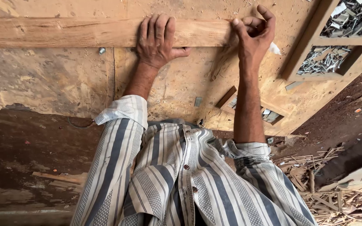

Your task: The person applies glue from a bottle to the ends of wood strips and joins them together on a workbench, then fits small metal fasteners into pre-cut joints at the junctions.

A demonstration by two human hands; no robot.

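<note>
- Striped shirt [181,180]: nearest the camera, grey and cream, buttoned, with both cuffs rolled back above the forearms.
- Wood offcuts [332,188]: thin strips and shavings are lying in a heap on the floor at lower right, well apart from both hands.
- Table [63,79]: a worn, dust-strewn board surface is carrying the work; a small metal fitting [102,50] is lying on it just below the plank, left of the left hand.
- Small open box [269,115]: it is sitting on the table beside the right forearm, holding pale bits too small to tell.
- Left hand [158,39]: it is lying open and flat, palm down, fingers spread across the wooden plank [63,32] and pressing it to the table, thumb pointing right along the near edge.
- Wooden plank: long and pale, it is lying crosswise at the far side of the table, under the left hand, its right end meeting the right hand.
- Right hand [254,31]: it is curling at the plank's right end, fingers bent inward, thumb and forefinger pinching together; what they are pinching cannot be told.
- Compartment tray [311,42]: farthest, at upper right, a wooden divided frame is holding heaps of shiny metal pieces [325,60], apart from the right hand.
</note>
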